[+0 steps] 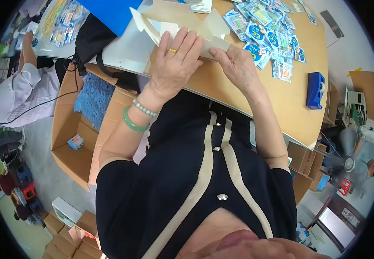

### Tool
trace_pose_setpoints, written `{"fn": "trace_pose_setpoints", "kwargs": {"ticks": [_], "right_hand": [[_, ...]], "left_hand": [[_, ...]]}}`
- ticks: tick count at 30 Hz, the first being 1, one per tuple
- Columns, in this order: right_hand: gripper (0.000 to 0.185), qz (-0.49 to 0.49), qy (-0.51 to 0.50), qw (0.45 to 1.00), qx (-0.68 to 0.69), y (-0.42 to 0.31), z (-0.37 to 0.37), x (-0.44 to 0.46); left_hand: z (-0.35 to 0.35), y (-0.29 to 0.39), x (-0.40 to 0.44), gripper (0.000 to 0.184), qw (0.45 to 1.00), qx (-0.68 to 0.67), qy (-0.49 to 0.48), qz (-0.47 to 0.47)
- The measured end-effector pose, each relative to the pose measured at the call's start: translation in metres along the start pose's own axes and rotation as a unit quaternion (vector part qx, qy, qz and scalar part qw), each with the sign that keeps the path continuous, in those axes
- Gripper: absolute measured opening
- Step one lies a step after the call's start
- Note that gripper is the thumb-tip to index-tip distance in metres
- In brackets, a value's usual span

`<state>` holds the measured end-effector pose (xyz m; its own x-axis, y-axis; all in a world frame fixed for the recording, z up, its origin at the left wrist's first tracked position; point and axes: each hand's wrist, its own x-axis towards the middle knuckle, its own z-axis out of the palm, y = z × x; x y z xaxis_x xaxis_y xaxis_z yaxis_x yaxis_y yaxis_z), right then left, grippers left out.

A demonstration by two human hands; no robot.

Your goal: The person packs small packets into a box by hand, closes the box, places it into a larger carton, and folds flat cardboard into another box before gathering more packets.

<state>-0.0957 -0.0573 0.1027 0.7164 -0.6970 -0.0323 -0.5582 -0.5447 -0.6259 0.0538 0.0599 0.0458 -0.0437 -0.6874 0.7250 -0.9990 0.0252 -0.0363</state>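
Note:
A white paperboard box (182, 14) with raised flaps lies at the table's near edge, in front of my torso. My left hand (176, 64) reaches over its near side, fingers extended and close together against the board. That hand wears a gold ring, and a beaded bracelet (144, 107) and green bangle (131, 121) circle the wrist. With thumb and bent fingers, my right hand (238, 67) pinches the box's right near edge. The fingertips behind the board are partly hidden. To the right of the box, a heap of small blue-and-white packets (267, 34) is spread out.
A blue tape dispenser (315, 90) stands at the table's (290, 103) right edge. On the left are a blue sheet (113, 13), a black bag (92, 39) and an open cardboard box (63, 140) holding blue material. Another person (18, 95) sits at far left.

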Motion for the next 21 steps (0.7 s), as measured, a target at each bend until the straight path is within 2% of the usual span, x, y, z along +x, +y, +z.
{"fn": "trace_pose_setpoints", "kwargs": {"ticks": [1,6,9,11,14,15,17,19,21], "right_hand": [[0.03,0.075,-0.043,0.996,-0.035,-0.002,-0.003,0.001],[0.03,0.087,-0.029,0.995,0.039,0.007,0.001,0.003],[0.027,-0.044,0.114,0.985,0.125,0.023,0.021,0.003],[0.027,-0.038,0.125,0.985,0.111,0.024,0.026,0.003],[0.028,-0.019,0.156,0.984,0.087,0.023,0.027,0.0],[0.029,-0.034,0.162,0.986,-0.034,0.023,0.024,-0.001],[0.031,-0.06,0.166,0.946,-0.273,0.023,0.016,-0.005],[0.03,-0.081,0.172,0.942,-0.276,0.016,0.0,-0.014],[0.03,-0.122,0.179,0.935,-0.282,0.008,-0.017,-0.025]], "left_hand": [[0.002,0.0,0.004,0.067,1.0,0.003,-0.009,-0.007],[0.016,-0.009,0.015,0.078,1.0,0.001,-0.029,-0.005],[0.026,-0.018,0.018,0.073,0.999,-0.014,-0.039,-0.001],[0.028,-0.021,0.017,0.07,0.999,-0.018,-0.044,0.0],[0.031,-0.02,0.019,0.06,0.997,0.065,-0.04,0.014],[0.031,-0.02,0.019,0.06,0.997,0.064,-0.041,0.014],[0.029,-0.017,0.019,0.049,0.99,0.113,-0.069,0.046],[0.022,-0.014,0.023,0.044,0.985,0.137,-0.083,0.064],[0.003,-0.008,0.033,0.032,0.991,0.047,-0.11,0.052]]}}
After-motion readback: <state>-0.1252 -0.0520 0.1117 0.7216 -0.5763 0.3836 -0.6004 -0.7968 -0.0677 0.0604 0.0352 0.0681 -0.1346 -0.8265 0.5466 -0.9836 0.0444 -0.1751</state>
